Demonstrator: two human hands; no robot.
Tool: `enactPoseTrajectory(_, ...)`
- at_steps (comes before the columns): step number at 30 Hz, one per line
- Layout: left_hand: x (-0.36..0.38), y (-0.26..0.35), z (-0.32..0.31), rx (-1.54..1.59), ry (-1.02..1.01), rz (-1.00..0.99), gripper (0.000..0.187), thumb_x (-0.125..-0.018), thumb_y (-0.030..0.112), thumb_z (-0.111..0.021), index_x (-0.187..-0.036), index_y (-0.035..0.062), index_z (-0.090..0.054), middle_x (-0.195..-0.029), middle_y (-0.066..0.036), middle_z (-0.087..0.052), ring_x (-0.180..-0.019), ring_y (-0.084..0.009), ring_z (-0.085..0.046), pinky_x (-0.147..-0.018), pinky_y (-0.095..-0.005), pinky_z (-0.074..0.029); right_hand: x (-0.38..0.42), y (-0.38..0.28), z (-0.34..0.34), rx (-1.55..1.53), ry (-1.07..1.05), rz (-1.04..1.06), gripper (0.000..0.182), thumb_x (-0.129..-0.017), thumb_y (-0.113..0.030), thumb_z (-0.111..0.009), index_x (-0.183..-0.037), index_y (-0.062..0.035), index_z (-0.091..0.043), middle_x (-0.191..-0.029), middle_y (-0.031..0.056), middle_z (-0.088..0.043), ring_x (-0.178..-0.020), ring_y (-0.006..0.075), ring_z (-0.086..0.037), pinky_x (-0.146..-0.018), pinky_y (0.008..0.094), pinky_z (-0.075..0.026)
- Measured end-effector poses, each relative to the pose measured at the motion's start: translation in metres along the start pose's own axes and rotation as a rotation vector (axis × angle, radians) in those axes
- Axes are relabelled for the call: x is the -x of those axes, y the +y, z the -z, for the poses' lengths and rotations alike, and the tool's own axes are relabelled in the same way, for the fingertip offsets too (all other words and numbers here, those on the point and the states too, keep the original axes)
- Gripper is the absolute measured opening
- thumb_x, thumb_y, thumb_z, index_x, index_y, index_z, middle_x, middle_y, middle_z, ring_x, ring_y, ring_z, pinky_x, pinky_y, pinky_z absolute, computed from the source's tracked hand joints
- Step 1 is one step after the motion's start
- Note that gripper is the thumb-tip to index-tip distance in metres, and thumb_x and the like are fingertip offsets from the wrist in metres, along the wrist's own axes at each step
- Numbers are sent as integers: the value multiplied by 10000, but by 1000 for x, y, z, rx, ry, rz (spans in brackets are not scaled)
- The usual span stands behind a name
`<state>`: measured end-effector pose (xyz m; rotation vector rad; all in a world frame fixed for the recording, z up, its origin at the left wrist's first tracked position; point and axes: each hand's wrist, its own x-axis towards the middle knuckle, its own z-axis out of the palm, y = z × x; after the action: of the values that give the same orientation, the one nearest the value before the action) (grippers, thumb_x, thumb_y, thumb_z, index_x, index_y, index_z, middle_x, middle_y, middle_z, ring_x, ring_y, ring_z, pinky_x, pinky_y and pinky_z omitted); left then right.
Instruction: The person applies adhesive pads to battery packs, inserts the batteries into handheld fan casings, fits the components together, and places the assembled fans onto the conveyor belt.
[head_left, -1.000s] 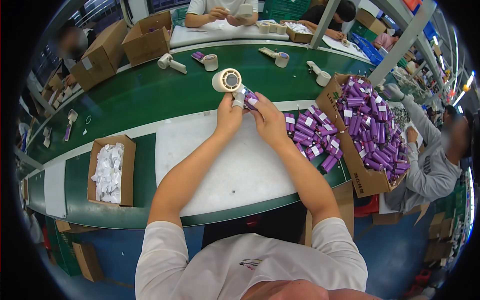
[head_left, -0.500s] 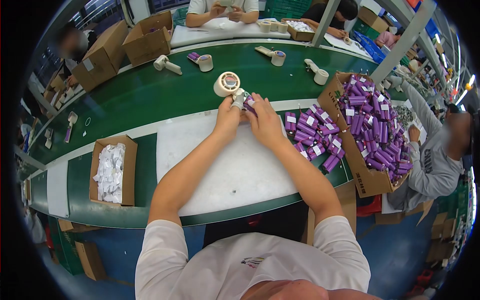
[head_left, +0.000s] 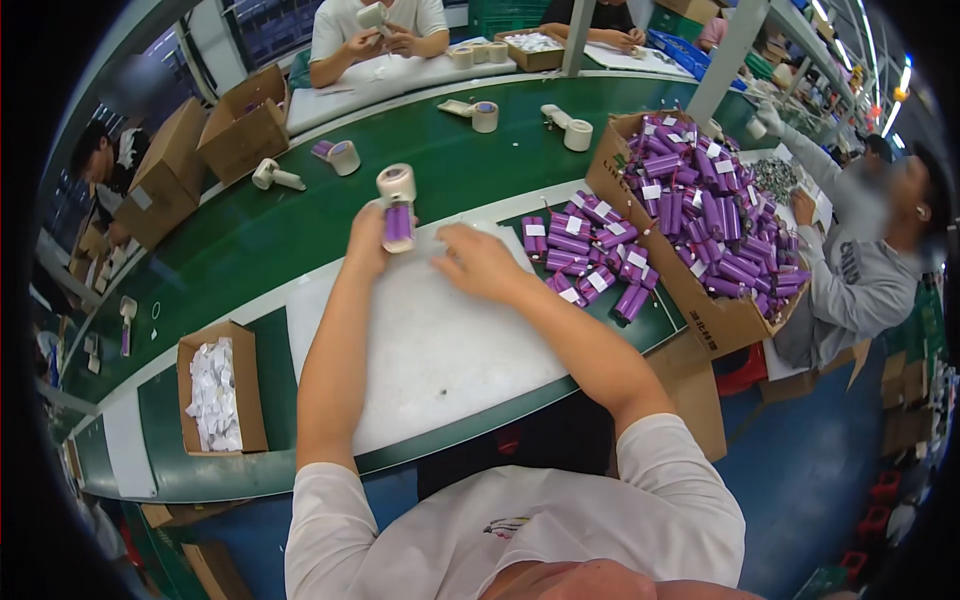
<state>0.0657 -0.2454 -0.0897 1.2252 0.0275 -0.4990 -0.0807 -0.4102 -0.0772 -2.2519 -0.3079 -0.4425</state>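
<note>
My left hand (head_left: 369, 238) is closed around a purple battery pack (head_left: 398, 222) at the far edge of the white work mat (head_left: 430, 370). A cream-coloured roll of tape (head_left: 396, 181) sits at the pack's far end, with a pale strip running along the pack. To the right, my right hand (head_left: 478, 262) hovers over the mat, fingers apart and slightly blurred, touching nothing I can see. Just beyond it lies a pile of purple battery packs (head_left: 568, 243) with white labels and thin wires.
A cardboard box (head_left: 720, 335) heaped with purple packs stands at right. On the left, a small box (head_left: 256, 400) holds white paper pieces. Several tape rolls, one a roll with a pack (head_left: 343, 158), lie on the green belt (head_left: 240, 235). Co-workers sit opposite and at right (head_left: 860, 270).
My right hand has let go of the pack and moved away to the right. The left hand has turned the pack and tape roll more upright. The whole view has shifted.
</note>
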Motion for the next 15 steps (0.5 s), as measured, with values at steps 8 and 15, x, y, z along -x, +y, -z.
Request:
enactPoseTrajectory(8, 7, 5, 1, 6, 36, 32, 356, -1005, 155, -339, -1320, -10, -336, -1087, -242, -592, -782, -297, -660, -686, -388, -605, 12, -1, 21, 269, -313, 176, 316, -855, -295, -657, -1076, -71, -626, -1172, 148, -611, -1102, 334, -577, -960, 476, -426)
enactPoseTrajectory(15, 14, 0, -9, -300, -14, -33, 447, -1001, 158, -382, -1416, -3, -336, -1057, -190, -634, -764, -204, -658, -635, -299, -566, 54, 56, 67, 873, -71, 12, 334, -888, -360, -607, -1129, -133, -650, -1391, 140, -493, -1270, 351, -462, -1080, 568, -287)
